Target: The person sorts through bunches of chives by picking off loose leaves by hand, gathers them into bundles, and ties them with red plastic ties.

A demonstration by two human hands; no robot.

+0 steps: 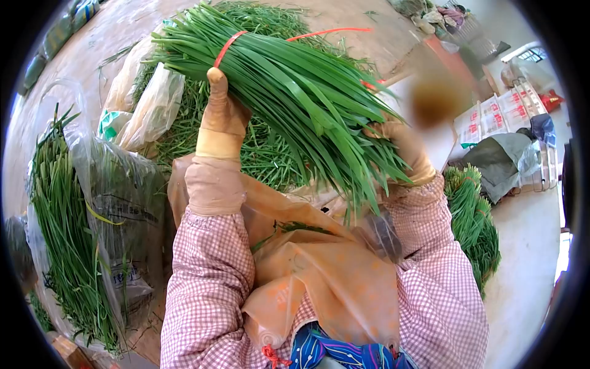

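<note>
A thick bunch of garlic chives [289, 80] is held up in front of me, cut ends to the upper left and leaf tips hanging to the lower right. A red tie [229, 48] circles it near the cut ends. My left hand [224, 114], in a tan glove, grips the bunch just below this tie, thumb up and the other fingers hidden behind the leaves. At the leafy end, my right hand [402, 144], also gloved, closes around some leaves, its fingers partly covered by them. A red strip [329, 32] sticks out behind the bunch.
Loose green leaves [264, 150] lie heaped behind the bunch. On the left, a clear plastic bag [132, 203] stands beside upright chives [64, 227]. More tied chives [473, 221] lie at right, near a white crate [501, 117]. An orange-tan apron [326, 277] covers my lap.
</note>
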